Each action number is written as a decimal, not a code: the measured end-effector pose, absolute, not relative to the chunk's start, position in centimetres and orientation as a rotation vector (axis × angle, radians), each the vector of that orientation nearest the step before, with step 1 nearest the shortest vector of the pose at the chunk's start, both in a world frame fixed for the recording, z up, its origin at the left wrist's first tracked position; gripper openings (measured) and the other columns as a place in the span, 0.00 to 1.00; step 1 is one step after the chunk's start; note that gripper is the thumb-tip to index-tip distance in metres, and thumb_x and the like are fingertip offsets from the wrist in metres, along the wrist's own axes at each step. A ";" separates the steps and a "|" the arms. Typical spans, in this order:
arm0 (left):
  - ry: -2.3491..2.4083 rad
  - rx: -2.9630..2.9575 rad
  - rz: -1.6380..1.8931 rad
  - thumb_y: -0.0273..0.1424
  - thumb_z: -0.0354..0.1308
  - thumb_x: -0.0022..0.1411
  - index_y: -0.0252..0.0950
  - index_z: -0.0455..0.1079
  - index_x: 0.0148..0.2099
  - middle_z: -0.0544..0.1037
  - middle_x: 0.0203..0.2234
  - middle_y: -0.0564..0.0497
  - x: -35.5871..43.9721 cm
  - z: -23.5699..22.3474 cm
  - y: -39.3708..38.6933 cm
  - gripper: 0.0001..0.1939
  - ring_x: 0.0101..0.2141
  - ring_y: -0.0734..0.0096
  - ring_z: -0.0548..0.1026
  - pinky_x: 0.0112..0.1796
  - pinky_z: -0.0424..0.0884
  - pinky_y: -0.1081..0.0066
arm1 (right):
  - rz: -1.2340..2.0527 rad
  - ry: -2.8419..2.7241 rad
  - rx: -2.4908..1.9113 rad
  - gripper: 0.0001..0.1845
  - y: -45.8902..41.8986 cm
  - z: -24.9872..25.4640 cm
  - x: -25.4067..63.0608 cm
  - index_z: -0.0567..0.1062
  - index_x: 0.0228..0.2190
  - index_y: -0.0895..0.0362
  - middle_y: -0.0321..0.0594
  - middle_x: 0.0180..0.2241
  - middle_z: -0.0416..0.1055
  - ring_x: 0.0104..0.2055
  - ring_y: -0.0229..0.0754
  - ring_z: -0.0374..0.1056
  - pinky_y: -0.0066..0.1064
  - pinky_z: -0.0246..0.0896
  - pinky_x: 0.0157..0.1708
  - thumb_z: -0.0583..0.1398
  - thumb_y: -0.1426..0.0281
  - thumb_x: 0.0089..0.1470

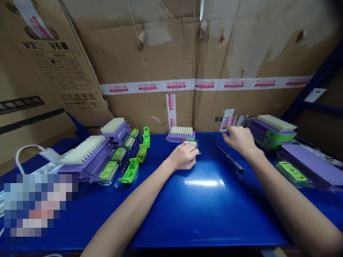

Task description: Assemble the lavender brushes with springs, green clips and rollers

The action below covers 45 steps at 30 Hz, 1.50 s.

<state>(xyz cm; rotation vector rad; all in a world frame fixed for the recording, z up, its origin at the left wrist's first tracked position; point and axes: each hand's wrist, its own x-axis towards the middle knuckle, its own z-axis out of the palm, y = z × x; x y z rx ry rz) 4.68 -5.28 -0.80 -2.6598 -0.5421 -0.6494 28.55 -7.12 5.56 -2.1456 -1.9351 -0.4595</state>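
Note:
My left hand (184,156) rests on the blue table (187,203), fingers curled round a small clear and green part (192,144). Just behind it stands a purple brush with white bristles (181,134). My right hand (239,138) reaches to the back right and pinches a small white and pink label (227,120). A thin dark metal tool (230,158) lies on the table between my hands, under my right wrist.
Purple brushes (88,155) and green clips (130,171) lie in rows at the left. More purple brushes with green parts (273,130) and purple plates (311,160) lie at the right. Cardboard boxes (166,60) form a wall behind. A white cable (24,150) is at far left.

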 end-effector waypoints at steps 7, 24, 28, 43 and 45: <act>-0.637 -2.704 -0.650 0.31 0.50 0.56 0.35 0.69 0.31 0.74 0.26 0.47 4.8 -1.0 -5.3 0.08 0.31 0.64 0.72 0.31 0.66 0.66 | 0.018 -1.593 -2.764 0.21 -7.4 5.1 35.4 0.73 0.44 0.59 0.59 0.45 0.70 0.46 0.58 0.68 0.40 0.59 0.35 0.59 0.68 0.46; -0.768 -2.728 -0.678 0.35 0.51 0.60 0.35 0.69 0.30 0.76 0.28 0.48 4.7 -1.1 -5.2 0.11 0.33 0.65 0.74 0.32 0.67 0.68 | 0.072 -1.558 -2.671 0.23 -7.2 5.2 36.4 0.73 0.47 0.56 0.56 0.47 0.69 0.47 0.56 0.67 0.36 0.58 0.33 0.58 0.64 0.48; -0.785 -2.734 -0.670 0.35 0.51 0.60 0.35 0.69 0.32 0.76 0.29 0.48 4.7 -1.1 -5.2 0.11 0.34 0.65 0.74 0.32 0.67 0.69 | 0.034 -1.522 -2.642 0.26 -7.0 5.1 36.3 0.71 0.50 0.53 0.54 0.47 0.69 0.48 0.57 0.68 0.37 0.61 0.35 0.57 0.66 0.46; -0.988 -2.775 -0.619 0.38 0.52 0.62 0.34 0.71 0.38 0.75 0.37 0.43 4.8 -1.2 -5.0 0.13 0.42 0.59 0.72 0.41 0.69 0.63 | -0.589 -1.334 -1.904 0.28 -8.4 7.5 31.9 0.64 0.56 0.60 0.56 0.41 0.74 0.41 0.53 0.70 0.38 0.59 0.37 0.53 0.63 0.57; -1.000 -2.794 -0.626 0.37 0.52 0.62 0.34 0.70 0.38 0.75 0.37 0.43 4.8 -1.3 -4.8 0.12 0.42 0.59 0.72 0.42 0.68 0.63 | -0.552 -1.397 -1.769 0.30 -8.2 7.4 30.7 0.60 0.59 0.59 0.52 0.38 0.75 0.37 0.49 0.70 0.38 0.60 0.37 0.53 0.63 0.57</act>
